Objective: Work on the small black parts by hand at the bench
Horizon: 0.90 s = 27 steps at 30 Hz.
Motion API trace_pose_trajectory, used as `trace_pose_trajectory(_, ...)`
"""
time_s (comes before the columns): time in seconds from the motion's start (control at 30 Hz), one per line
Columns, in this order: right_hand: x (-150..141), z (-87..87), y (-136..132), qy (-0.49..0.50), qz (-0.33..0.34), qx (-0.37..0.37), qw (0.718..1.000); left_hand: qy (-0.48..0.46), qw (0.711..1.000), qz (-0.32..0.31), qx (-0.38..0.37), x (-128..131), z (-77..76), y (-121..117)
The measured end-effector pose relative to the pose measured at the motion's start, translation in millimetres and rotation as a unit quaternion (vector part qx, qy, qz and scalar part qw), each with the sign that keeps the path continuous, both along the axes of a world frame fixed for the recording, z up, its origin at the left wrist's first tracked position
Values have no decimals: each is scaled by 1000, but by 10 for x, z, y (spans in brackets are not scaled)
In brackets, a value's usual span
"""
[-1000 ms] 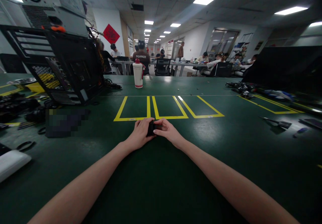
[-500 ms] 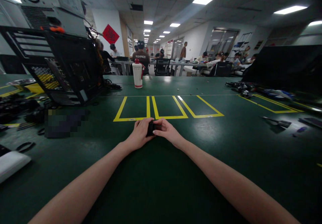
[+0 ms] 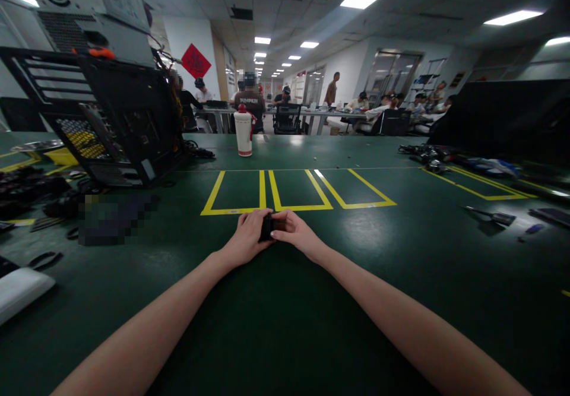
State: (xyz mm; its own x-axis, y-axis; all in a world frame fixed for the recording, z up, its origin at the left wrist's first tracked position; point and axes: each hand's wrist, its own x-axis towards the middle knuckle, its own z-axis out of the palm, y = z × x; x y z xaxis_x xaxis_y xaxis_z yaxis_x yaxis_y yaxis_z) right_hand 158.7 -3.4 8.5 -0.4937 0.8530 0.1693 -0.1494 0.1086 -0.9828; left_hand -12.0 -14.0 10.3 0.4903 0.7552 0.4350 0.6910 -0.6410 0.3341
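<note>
A small black object is held between my two hands on the green table; its kind cannot be made out. My left hand wraps over it from the left, palm down. From the right, my right hand closes on its side, with thumb and fingertips at its edge. My fingers cover most of the object. Just beyond the hands lie yellow tape outlines on the tabletop.
A black computer case with a grey power supply on top stands at left. A white cup is near the far edge. Cables, a screwdriver and a dark monitor are at right. People sit at far tables.
My hands and the black object hold almost the same place. In the background, a walking person has moved slightly to the right.
</note>
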Motion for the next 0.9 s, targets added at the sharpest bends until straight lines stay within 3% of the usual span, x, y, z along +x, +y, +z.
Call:
trace_pose_trajectory(0.37, -3, 43, 4, -25, -7, -22, 999, -5, 1000, -3, 17, 2, -30, 23)
trace_pose_trajectory(0.67, 1, 14, -9, -8, -10, 14, 1000, -8, 1000, -3, 12, -1, -11, 16)
trace_pose_trajectory(0.9, 3, 24, 9, -23, -7, -12, 1000, -9, 1000, -4, 7, -1, 2, 11)
